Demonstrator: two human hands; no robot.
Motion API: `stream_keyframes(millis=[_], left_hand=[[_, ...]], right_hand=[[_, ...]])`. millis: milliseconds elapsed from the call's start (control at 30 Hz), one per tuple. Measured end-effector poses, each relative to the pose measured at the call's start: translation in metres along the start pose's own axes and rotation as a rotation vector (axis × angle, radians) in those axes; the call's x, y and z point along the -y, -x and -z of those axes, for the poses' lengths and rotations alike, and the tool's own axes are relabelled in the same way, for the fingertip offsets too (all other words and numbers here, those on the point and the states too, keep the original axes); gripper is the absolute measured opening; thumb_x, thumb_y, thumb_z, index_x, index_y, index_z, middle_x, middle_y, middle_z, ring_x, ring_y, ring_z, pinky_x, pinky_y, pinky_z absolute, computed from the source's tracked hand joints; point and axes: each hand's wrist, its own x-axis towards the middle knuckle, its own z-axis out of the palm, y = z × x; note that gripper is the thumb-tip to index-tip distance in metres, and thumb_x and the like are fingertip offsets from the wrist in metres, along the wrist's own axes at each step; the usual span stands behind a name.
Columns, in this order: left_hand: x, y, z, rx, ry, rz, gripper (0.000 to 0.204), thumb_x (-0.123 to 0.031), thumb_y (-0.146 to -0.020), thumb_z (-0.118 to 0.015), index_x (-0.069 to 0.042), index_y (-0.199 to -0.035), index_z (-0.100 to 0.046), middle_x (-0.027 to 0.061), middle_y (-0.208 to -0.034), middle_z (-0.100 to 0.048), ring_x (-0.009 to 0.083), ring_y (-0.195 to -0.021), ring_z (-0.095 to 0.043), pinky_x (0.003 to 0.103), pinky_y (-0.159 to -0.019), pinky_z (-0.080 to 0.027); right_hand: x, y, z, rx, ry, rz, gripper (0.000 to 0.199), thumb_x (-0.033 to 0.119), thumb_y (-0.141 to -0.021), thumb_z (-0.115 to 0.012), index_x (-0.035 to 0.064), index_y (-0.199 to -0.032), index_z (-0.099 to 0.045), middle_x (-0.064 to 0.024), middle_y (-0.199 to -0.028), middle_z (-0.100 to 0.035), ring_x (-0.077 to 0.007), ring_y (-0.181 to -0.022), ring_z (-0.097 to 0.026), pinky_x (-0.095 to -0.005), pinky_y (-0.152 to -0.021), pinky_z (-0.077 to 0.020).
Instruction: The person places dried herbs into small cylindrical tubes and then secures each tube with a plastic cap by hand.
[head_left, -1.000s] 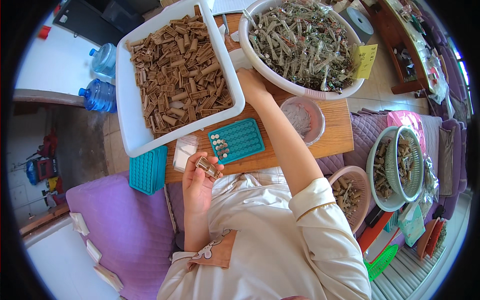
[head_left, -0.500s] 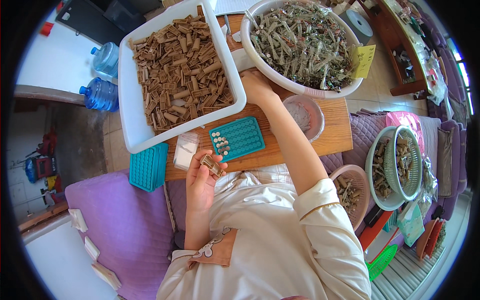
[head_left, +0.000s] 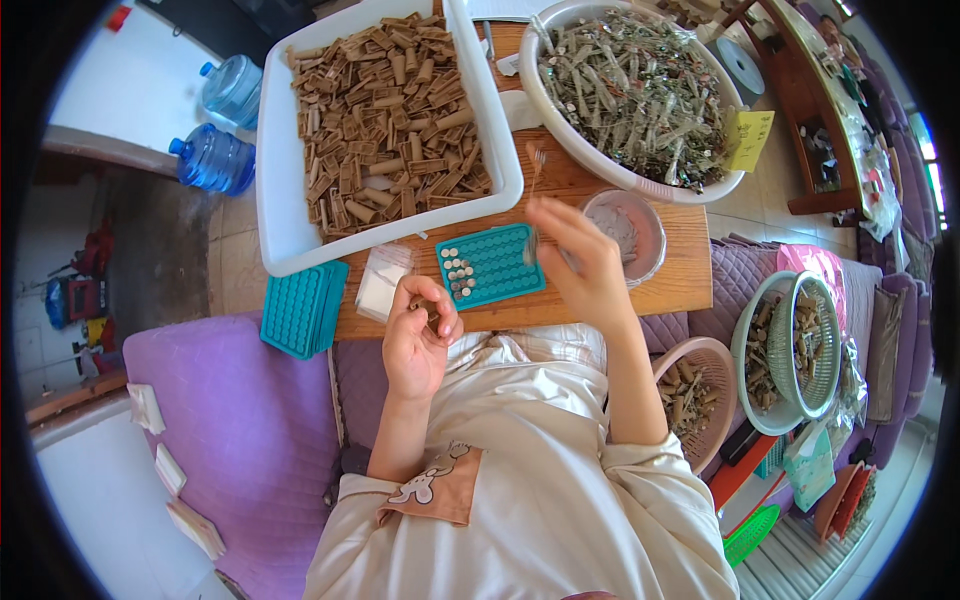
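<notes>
In my left hand (head_left: 415,340), the fingers curl round a small brown plastic casing half (head_left: 430,309), mostly hidden by them. My right hand (head_left: 585,255) is raised over the table's near edge, pinching a thin wired piece (head_left: 535,180) blurred by motion. Between the hands lies a teal tray (head_left: 505,265) with rows of shallow pockets; several small whitish and grey round discs (head_left: 452,268) sit at its left end. Beyond it, a white bin (head_left: 510,175) is heaped with brown casing halves (head_left: 385,120). At the far right, a basin (head_left: 600,172) holds a tangle of clear-wrapped wired pieces (head_left: 630,90).
Stacked teal trays (head_left: 300,315) and a clear bag (head_left: 383,283) lie left of the tray in use. A pinkish tub (head_left: 655,250) stands at the table's right. Baskets (head_left: 745,360) of brown parts rest on the purple seat to my right. Water jugs (head_left: 218,160) stand at left.
My right hand has come back from beside the far basin toward me, now with a thin wired piece. My left hand has turned, closing further round the brown casing half.
</notes>
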Motion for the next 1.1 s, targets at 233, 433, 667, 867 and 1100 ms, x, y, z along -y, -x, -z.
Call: stream_keyframes(millis=[233, 433, 667, 867, 1100], left_hand=[[-0.014, -0.004, -0.026, -0.003, -0.569, -0.042, 0.048, -0.035, -0.08, -0.055, -0.003, -0.114, -0.042, 0.0039, -0.083, -0.051, 0.0069, -0.066, -0.046, 0.019, -0.058, -0.037], [-0.015, 0.003, -0.026, 0.041, -0.712, -0.009, 0.029, -0.016, -0.078, -0.061, -0.001, -0.102, -0.053, 0.0058, -0.086, -0.057, 0.0109, -0.079, -0.054, 0.021, -0.07, -0.042], [-0.01, 0.009, -0.035, -0.057, -0.808, -0.067, 0.021, -0.008, -0.074, -0.063, 0.0, -0.092, -0.055, 0.0068, -0.084, -0.06, 0.0115, -0.08, -0.057, 0.022, -0.069, -0.045], [-0.007, 0.011, -0.033, -0.1, -0.747, -0.089, 0.022, -0.004, -0.072, -0.065, 0.0, -0.091, -0.055, 0.0056, -0.084, -0.059, 0.0103, -0.079, -0.057, 0.021, -0.068, -0.046], [-0.004, 0.011, -0.031, -0.119, -0.704, -0.051, 0.024, -0.005, -0.071, -0.066, 0.0, -0.091, -0.055, 0.0051, -0.084, -0.059, 0.0092, -0.077, -0.056, 0.02, -0.066, -0.045]], right_hand=[[0.032, 0.039, 0.02, 0.471, -0.323, -0.037, 0.023, 0.002, -0.072, -0.055, -0.0006, -0.094, -0.06, -0.0153, -0.097, -0.058, -0.0273, -0.091, -0.057, -0.0327, -0.077, -0.0447], [0.033, 0.037, 0.019, 0.576, -0.307, -0.087, 0.02, 0.001, -0.069, -0.058, -0.002, -0.089, -0.058, -0.0134, -0.088, -0.059, -0.0261, -0.087, -0.058, -0.034, -0.074, -0.0453], [0.055, 0.029, -0.013, 0.217, -0.102, -0.049, 0.023, -0.001, -0.068, -0.062, 0.0018, -0.09, -0.056, -0.01, -0.081, -0.059, -0.0236, -0.071, -0.059, -0.0298, -0.059, -0.0481], [0.046, 0.038, -0.029, 0.06, -0.044, 0.08, 0.025, -0.006, -0.066, -0.063, -0.0001, -0.09, -0.058, -0.0105, -0.078, -0.061, -0.0165, -0.065, -0.06, -0.0219, -0.052, -0.0469], [0.047, 0.04, -0.029, 0.035, -0.073, -0.021, 0.023, -0.006, -0.065, -0.064, -0.0001, -0.087, -0.057, -0.0104, -0.078, -0.063, -0.0133, -0.059, -0.059, -0.0215, -0.052, -0.0471]])
